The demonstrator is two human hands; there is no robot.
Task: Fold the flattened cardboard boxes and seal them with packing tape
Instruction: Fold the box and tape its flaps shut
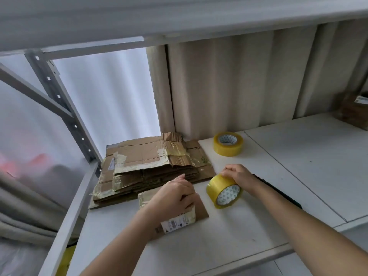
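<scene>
Box: small flat brown cardboard box [200, 211] lies on the white shelf board [229, 236], partly under the left hand [175, 196].
Left hand: fingers curl over the box's top edge and hold it.
Sticker: white label [175, 223] on the box; the print is too small to read.
Right hand: right hand [238, 175] grips the yellow roll of packing tape [224, 191], standing on its edge just right of the box.
Pile: stack of flat brown cardboard boxes [151, 170] with old tape sits behind.
Far roll: second yellow tape roll [228, 143] lies flat near the curtain.
Right edge: brown thing [352, 110], cut off and blurry.
</scene>
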